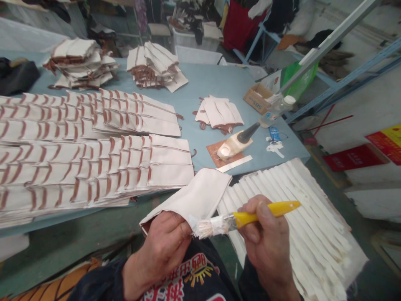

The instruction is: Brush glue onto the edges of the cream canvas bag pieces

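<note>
At the left edge, a dark, crumpled cloth bundle [17, 77] is cut off by the frame, as are the overlapping rows of off-white, brown-edged flat pieces [62, 161] on the blue-grey table [224, 77], so you cannot count them all. Your left hand [163, 251] reaches up from below, back of the hand uppermost, fingers curled and pinched on the near edge of a smooth off-white panel [197, 188] with a brown inner side; your fingertips are partly hidden there. That panel lies before you, above your lap, its far end by the table's edge. Next, the pale bristles of a flat, yellow-handled brush [246, 218] come to the panel's near edge just beside your left fingers, though the exact contact is hard to make out. Your right hand [269, 251] is clasped around the handle, thumb uppermost, the handle's end jutting out to the right; some of its fingers are hidden. Farther right, long white strips [300, 200] lie side by side, partly covered by your right hand.
</note>
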